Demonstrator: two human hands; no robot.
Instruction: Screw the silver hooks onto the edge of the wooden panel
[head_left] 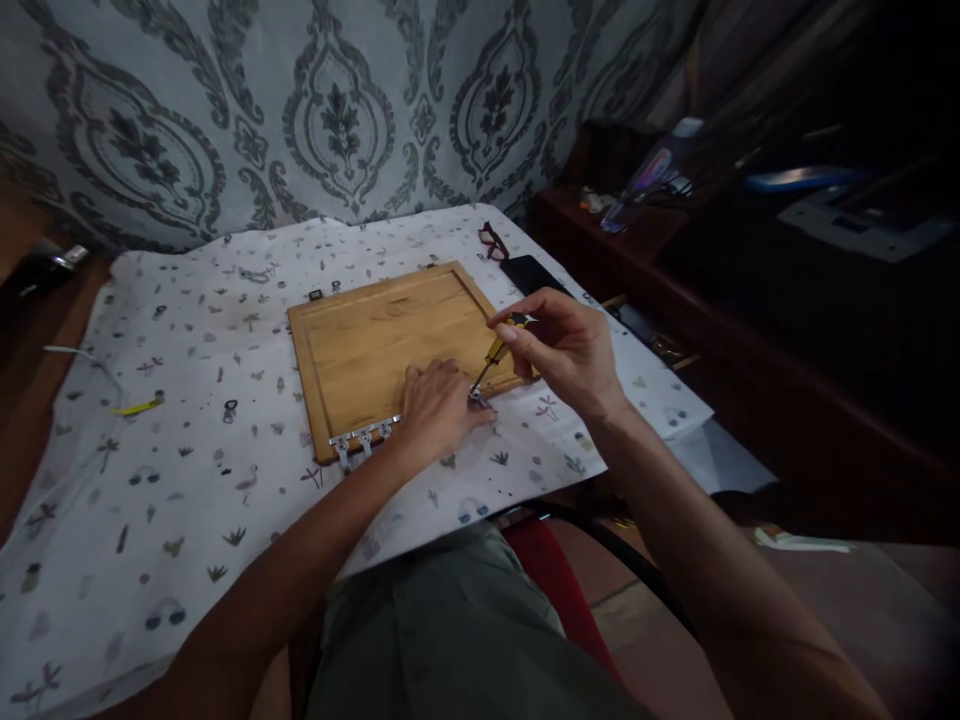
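A framed wooden board (390, 345) lies flat on the cloth-covered table. Along its near edge runs a metal hook rail (366, 436) with several small hooks; my left hand covers its middle. My left hand (439, 408) presses down over the rail and the board's edge, fingers bent on the wood and thumb by the rail's right end. Between the thumb and fingers of my right hand (566, 345) is a yellow-and-black screwdriver (496, 348), tilted, its tip down at the rail's right end beside my left thumb. Any screw under the tip is too small to make out.
Glasses (493, 241) and a dark phone (534, 274) lie beyond the board's right corner. A yellow strip (137, 407) is on the patterned cloth (247, 360) at left. A bottle (651, 175) stands on dark furniture to the right. A patterned curtain (337, 110) hangs behind.
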